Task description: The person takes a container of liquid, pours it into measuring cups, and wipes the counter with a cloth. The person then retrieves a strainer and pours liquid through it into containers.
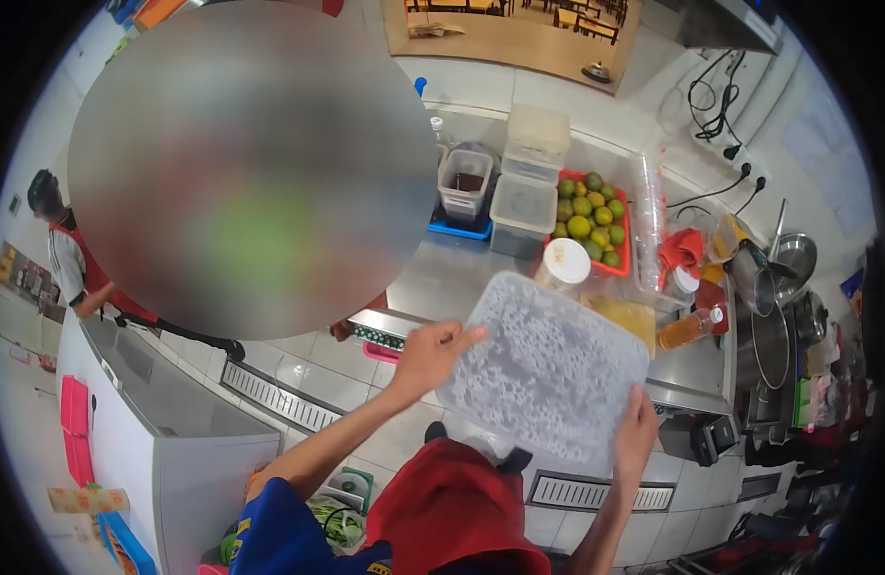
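Observation:
A large, translucent rectangular lid or container [552,369] with a frosted, speckled surface is held up between my two hands, in front of the steel counter. My left hand [431,359] grips its left edge, the thumb lying on top. At its lower right edge is my right hand [636,431], with the fingers partly hidden behind it. Just beyond its top edge stand a white-lidded tub [566,261] and a yellow board or block [622,321]. Whether anything lies inside the held piece cannot be made out.
On the steel counter [452,278] are an orange basket of green citrus [586,218], clear containers [524,206], a bottle of amber liquid [689,329] and stacked plastic cups [648,211]. Pans [795,254] hang right. A person [68,249] stands left; a large blur covers the upper left.

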A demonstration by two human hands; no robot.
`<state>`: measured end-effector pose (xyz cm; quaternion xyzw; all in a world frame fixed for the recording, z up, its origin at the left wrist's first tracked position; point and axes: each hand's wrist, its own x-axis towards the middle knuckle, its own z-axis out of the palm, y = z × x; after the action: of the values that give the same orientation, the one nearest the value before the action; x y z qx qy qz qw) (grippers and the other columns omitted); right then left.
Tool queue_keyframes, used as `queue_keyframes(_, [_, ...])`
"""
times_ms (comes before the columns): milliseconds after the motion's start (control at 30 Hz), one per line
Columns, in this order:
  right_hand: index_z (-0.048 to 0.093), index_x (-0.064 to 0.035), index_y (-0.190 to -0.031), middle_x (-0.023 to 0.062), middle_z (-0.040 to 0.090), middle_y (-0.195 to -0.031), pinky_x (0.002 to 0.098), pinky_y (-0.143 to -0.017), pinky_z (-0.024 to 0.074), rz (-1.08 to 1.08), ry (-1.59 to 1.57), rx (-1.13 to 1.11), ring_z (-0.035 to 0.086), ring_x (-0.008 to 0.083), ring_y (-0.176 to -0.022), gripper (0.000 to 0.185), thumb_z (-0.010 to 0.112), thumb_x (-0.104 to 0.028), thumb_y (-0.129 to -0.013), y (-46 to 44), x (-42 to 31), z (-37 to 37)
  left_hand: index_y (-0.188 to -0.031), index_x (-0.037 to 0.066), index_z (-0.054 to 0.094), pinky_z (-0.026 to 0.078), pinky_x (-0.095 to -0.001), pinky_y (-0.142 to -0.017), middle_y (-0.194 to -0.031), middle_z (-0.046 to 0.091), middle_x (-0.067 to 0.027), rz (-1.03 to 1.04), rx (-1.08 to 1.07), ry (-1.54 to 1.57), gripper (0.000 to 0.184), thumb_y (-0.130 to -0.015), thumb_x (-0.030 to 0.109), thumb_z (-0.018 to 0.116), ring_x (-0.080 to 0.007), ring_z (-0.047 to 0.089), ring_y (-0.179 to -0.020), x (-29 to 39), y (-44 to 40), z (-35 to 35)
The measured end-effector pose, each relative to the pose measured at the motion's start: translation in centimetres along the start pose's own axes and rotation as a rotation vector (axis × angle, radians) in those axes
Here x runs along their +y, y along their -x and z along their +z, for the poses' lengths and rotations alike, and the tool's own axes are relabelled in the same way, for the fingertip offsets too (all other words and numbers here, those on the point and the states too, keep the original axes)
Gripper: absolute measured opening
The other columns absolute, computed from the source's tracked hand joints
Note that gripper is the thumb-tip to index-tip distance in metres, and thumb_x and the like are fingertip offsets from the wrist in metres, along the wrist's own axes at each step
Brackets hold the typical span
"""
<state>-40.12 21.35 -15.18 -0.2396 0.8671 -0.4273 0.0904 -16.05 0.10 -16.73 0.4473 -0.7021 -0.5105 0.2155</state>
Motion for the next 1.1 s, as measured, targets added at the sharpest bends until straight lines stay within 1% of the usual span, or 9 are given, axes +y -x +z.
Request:
queue_keyframes(67, [0.056, 0.0067, -0.09, 0.024, 0.06, -0.081, 0.039, -0.076, 0.0455, 0.009, 0.024, -0.072, 0.054, 0.0331, -0.074, 0.05, 0.046, -0.04, -0.106, -1.5, -3.0, 3.7, -0.063, 0.004, 0.041, 0.026, -0.0291, -0.053, -0.062, 0.032, 0.0064, -0.012, 0.048, 0.054, 0.056, -0.097, 0.039, 0.068, -0.0047, 0.029, -0.062, -1.0, -2.6, -3.7])
queue_keyframes(267, [0.059, 0.0019, -0.092, 0.0305, 0.063, -0.089, 0.0518, -0.079, 0.0457, -0.051, 0.122, -0.19, 0.056, 0.0522, -0.089, 0.055, 0.042, -0.049, -0.105, -6.0, -5.0, 12.8, -0.065, 0.003, 0.048, 0.028, -0.0277, -0.052, -0.062, 0.035, 0.0059, -0.041, 0.085, -0.017, 0.053, -0.099, 0.039, 0.066, -0.0041, 0.031, -0.062, -4.8, -8.4, -9.2])
queue_keyframes(567, [0.06, -0.0015, -0.09, 0.0297, 0.066, -0.089, 0.0576, -0.075, 0.0446, -0.151, 0.311, -0.318, 0.06, 0.0534, -0.087, 0.054, 0.039, -0.049, -0.106, -8.8, -4.8, 17.9, -0.074, 0.001, 0.061, 0.039, -0.0256, -0.06, -0.067, 0.05, 0.0041, -0.178, 0.047, -0.062, 0.047, -0.099, 0.041, 0.065, -0.0035, 0.044, -0.069, -10.1, -11.6, -10.3])
queue_keyframes(667, [0.061, -0.0023, -0.091, 0.0269, 0.066, -0.086, 0.0574, -0.073, 0.0449, -0.184, 0.427, -0.338, 0.06, 0.052, -0.084, 0.053, 0.038, -0.048, -0.106, -9.3, -5.3, 17.5, -0.075, 0.0, 0.062, 0.041, -0.0271, -0.061, -0.065, 0.051, 0.0022, -0.121, -0.042, -0.034, 0.052, -0.099, 0.046, 0.062, -0.0054, 0.047, -0.067, -10.8, -13.2, -11.5])
queue_keyframes(733, [0.06, -0.0026, -0.091, 0.0252, 0.067, -0.085, 0.0562, -0.072, 0.0456, -0.182, 0.463, -0.373, 0.061, 0.0504, -0.082, 0.048, 0.041, -0.044, -0.106, -9.3, -5.9, 16.7, -0.073, -0.003, 0.059, 0.041, -0.0372, -0.058, -0.056, 0.046, -0.01, -0.229, -0.084, -0.133, 0.065, -0.1, 0.056, 0.053, -0.0166, 0.048, -0.056, -10.1, -13.5, -12.8])
queue_keyframes(867, [0.059, -0.0024, -0.092, 0.0199, 0.066, -0.08, 0.0504, -0.066, 0.0479, -0.386, 0.436, -0.349, 0.062, 0.045, -0.077, 0.033, 0.049, -0.031, -0.105, -9.3, -6.7, 13.0, -0.067, -0.003, 0.059, 0.041, -0.0373, -0.054, -0.054, 0.051, -0.0088, -0.292, 0.124, -0.195, 0.073, -0.101, 0.06, 0.045, -0.0192, 0.05, -0.052, -11.4, -12.1, -16.0])
queue_keyframes(933, [0.06, -0.0031, -0.093, 0.0156, 0.066, -0.083, 0.0453, -0.064, 0.0495, -0.417, 0.431, -0.262, 0.063, 0.0399, -0.074, 0.015, 0.059, -0.016, -0.099, -7.4, -7.1, 11.1, -0.061, 0.004, 0.056, 0.037, -0.0331, -0.05, -0.053, 0.047, -0.0016, -0.265, 0.115, -0.042, 0.071, -0.102, 0.061, 0.043, -0.0151, 0.047, -0.05, -16.9, -10.1, -19.1])
queue_keyframes(1000, [0.063, -0.0049, -0.098, 0.0109, 0.066, -0.089, 0.0433, -0.064, 0.0504, -0.491, 0.415, -0.255, 0.064, 0.0347, -0.075, 0.008, 0.066, -0.01, -0.092, -4.9, -7.6, 9.3, -0.059, 0.01, 0.052, 0.032, -0.0303, -0.048, -0.053, 0.041, 0.003, -0.555, 0.135, 0.02, 0.067, -0.103, 0.06, 0.042, -0.0114, 0.04, -0.048, -20.4, -6.5, -21.0])
queue_keyframes(1100, [0.067, -0.0094, -0.105, 0.0034, 0.067, -0.1, 0.0387, -0.069, 0.0532, -0.778, 0.532, -0.288, 0.065, 0.026, -0.086, 0.025, 0.072, -0.005, -0.081, -2.8, -7.8, 8.6, -0.06, 0.009, 0.051, 0.034, -0.033, -0.05, -0.053, 0.042, -0.0012, -0.612, 0.072, -0.039, 0.07, -0.103, 0.061, 0.036, -0.0141, 0.041, -0.049, -33.7, 1.5, -21.2])
